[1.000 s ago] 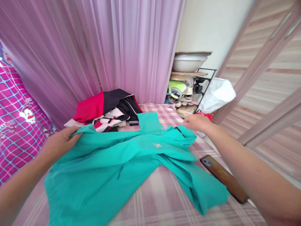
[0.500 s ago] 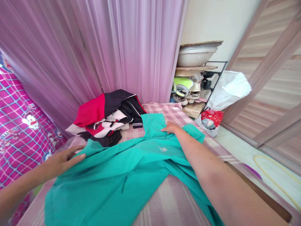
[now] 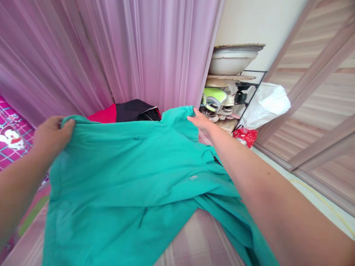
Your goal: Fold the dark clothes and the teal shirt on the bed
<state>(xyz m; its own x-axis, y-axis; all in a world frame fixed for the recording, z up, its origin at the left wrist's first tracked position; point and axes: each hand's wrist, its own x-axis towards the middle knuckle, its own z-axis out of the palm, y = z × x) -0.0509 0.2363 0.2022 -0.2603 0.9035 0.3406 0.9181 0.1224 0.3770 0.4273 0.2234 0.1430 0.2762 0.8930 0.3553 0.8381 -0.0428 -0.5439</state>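
A teal jacket (image 3: 122, 166) with zipped pockets and a small pale logo spreads across the bed, its far edge lifted off the surface. My left hand (image 3: 54, 135) pinches the far left corner of the jacket, thumb on top. Farther right, my right hand (image 3: 201, 120) grips the jacket's far edge near a sleeve, thumb and fingers closed on the cloth. Between the hands the fabric hangs fairly taut. One sleeve trails toward the lower right, partly under my right forearm.
Behind the jacket lies a pile of red and dark clothes (image 3: 130, 111), mostly hidden. A purple curtain (image 3: 155, 55) hangs behind the plaid bed sheet (image 3: 191, 236). At right stand a shoe rack (image 3: 256, 88) with a basin (image 3: 233, 62), a white bag (image 3: 266, 105) and a wardrobe (image 3: 318, 107).
Both hands have closed on the jacket's far edge and raised it, the left moving up and left, the right moving up. The lifted cloth now covers much of the clothes pile.
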